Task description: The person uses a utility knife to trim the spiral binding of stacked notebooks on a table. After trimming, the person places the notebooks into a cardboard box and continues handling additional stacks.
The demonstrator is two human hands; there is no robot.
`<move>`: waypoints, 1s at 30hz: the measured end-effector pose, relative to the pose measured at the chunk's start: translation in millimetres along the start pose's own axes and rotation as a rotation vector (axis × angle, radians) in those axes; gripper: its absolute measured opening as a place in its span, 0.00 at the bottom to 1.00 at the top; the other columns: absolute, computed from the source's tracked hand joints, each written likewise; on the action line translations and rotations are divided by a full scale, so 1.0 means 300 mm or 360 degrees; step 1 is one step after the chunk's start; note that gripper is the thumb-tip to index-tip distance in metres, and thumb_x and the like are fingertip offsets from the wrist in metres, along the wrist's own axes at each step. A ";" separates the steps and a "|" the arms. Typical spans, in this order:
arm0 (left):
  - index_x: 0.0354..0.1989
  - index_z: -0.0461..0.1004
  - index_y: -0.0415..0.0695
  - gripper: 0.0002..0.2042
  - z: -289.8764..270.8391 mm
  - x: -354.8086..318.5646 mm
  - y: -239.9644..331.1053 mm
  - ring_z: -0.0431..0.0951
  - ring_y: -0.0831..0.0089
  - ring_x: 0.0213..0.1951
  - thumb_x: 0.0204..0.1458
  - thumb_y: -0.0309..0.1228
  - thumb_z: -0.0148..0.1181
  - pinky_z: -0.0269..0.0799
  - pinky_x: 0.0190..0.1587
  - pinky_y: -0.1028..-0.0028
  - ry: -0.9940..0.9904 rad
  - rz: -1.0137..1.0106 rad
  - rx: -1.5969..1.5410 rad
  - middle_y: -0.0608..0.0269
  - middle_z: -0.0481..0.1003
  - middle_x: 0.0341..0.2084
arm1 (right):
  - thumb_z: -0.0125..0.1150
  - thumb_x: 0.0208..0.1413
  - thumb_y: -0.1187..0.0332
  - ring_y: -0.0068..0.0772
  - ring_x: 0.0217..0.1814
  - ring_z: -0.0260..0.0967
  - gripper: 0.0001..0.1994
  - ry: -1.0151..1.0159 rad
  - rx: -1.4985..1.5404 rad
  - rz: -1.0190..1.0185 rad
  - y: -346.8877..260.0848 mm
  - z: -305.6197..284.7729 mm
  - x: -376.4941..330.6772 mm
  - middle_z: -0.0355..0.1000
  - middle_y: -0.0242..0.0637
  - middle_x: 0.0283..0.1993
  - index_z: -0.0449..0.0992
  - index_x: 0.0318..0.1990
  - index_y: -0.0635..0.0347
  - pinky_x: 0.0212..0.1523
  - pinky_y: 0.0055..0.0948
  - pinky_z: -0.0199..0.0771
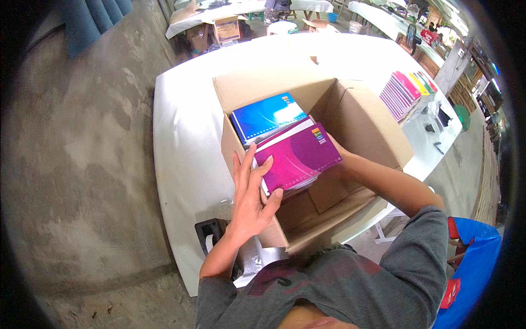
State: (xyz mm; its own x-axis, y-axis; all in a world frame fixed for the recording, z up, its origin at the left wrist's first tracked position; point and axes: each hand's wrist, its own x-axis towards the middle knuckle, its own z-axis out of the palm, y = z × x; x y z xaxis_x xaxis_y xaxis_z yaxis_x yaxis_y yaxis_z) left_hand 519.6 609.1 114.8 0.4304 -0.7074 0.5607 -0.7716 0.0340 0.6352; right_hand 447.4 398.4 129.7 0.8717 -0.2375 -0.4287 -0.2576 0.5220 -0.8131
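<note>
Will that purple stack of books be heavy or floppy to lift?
The purple stack is probably heavy for its size, since it shows several paper layers. It might slide apart, because lower edges poke out unevenly. Its top lies flat, so it probably won't flop much.

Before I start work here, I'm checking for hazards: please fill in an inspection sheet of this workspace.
Surface: white-covered table, bearing an open cardboard box.
Job's things: blue-covered stack inside the box, at its left; purple-covered stack nearer the camera.
Clutter: what seems a black tape dispenser near the box's left side; colourful book stack and small dark items at right.
Hands: left hand touches the purple-covered stack's left end; right hand at its right side, fingers hidden.
Cables: nothing seen.
Surroundings: grey concrete at left, blue sheet lower right, more tables behind.
</note>
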 end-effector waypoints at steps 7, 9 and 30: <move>0.55 0.64 0.43 0.23 -0.020 -0.007 0.005 0.42 0.42 0.65 0.47 0.31 0.53 0.37 0.65 0.50 -0.0038 -0.0096 0.0005 0.38 0.41 0.63 | 0.31 0.53 0.32 0.39 0.62 0.58 0.40 -0.0307 0.0004 -0.0010 -0.032 -0.037 -0.040 0.60 0.43 0.61 0.57 0.62 0.56 0.61 0.43 0.58; 0.56 0.64 0.47 0.25 -0.026 -0.014 0.006 0.41 0.38 0.65 0.44 0.28 0.54 0.44 0.63 0.52 -0.0064 -0.0146 0.0007 0.36 0.36 0.63 | 0.31 0.54 0.33 0.40 0.64 0.54 0.39 -0.0350 -0.0118 -0.0019 -0.053 -0.030 -0.061 0.56 0.43 0.63 0.54 0.64 0.54 0.61 0.45 0.56; 0.54 0.66 0.45 0.24 -0.038 0.002 0.053 0.35 0.43 0.66 0.45 0.30 0.59 0.42 0.64 0.52 -0.0026 -0.0314 -0.0094 0.39 0.35 0.64 | 0.42 0.43 0.27 0.50 0.65 0.48 0.48 -0.0341 -0.0454 0.0315 -0.068 -0.068 -0.083 0.51 0.48 0.64 0.50 0.65 0.51 0.57 0.60 0.51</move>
State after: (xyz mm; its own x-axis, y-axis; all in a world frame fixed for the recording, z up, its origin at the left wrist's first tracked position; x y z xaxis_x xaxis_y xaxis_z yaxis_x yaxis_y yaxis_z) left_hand 513.0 617.1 131.3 0.5621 -0.7160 0.4140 -0.6442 -0.0651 0.7621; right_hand 422.5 377.0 149.1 0.8529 0.0370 -0.5207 -0.5084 0.2851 -0.8126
